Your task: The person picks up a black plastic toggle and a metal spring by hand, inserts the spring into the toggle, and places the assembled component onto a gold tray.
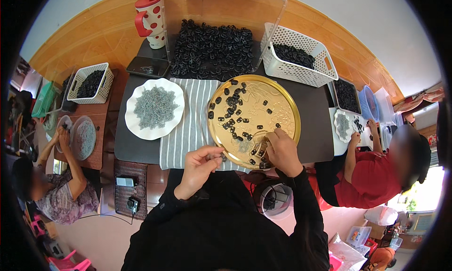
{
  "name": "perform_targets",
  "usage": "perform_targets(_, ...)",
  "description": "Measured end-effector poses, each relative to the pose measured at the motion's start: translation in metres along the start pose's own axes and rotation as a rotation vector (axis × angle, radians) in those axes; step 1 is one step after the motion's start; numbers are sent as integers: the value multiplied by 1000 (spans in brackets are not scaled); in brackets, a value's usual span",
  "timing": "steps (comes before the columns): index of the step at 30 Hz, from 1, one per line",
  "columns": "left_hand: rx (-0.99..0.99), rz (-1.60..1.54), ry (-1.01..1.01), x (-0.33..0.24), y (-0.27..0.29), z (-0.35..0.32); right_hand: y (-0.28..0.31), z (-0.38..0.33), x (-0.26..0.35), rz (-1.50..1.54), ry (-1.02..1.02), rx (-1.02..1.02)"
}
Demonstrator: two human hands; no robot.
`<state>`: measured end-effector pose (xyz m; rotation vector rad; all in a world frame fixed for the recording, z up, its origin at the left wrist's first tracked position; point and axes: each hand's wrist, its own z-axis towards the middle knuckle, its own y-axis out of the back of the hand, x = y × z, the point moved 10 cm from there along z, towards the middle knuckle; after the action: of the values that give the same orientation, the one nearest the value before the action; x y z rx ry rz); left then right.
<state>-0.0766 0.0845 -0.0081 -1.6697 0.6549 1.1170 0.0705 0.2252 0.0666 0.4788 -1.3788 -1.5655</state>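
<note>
My left hand [199, 170] is at the near left rim of a round gold tray [294, 99], thumb and fingertips pinched on a small dark plastic piece [223, 157]. My right hand [282, 149] bends over the tray's near right side, fingers curled down and together; what they hold, if anything, is hidden. Small black plastic pieces [233, 101] lie scattered over the tray, several close to my right fingers. A little heap of thin silvery bits [243, 145] lies among them. Under the tray's left side is a grey striped cloth [190, 111].
A white scalloped plate [133, 115] of small grey parts stands left. Behind are a heap of black pieces [212, 50] by a clear panel, a white basket [301, 73], a phone [148, 67] and a dotted cup [153, 24]. Co-workers sit left [61, 191] and right [376, 177].
</note>
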Motion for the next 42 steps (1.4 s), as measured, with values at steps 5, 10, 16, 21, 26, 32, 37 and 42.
perform_targets(5,2,-6,1,2,-2,0,-7,-8,-12,127,-54,-3)
perform_targets(10,55,-13,29,-2,-13,0,-17,-24,-33,912,-404,-44)
perform_targets(16,177,-78,93,-1,-45,3,-29,-20,12,1327,-434,4)
perform_targets(21,160,-68,77,-2,-40,1,-51,-16,25,1538,-467,-7)
perform_targets(26,129,-83,73,-1,-35,0,-56,-13,33,1593,-467,8)
perform_targets(32,99,-66,54,-2,-29,2,-58,-13,35,1556,-451,4)
perform_targets(37,80,-80,52,0,-26,1,-58,-13,38,1540,-482,28)
perform_targets(42,71,-66,51,1,-27,0,-57,-13,38,1477,-437,28)
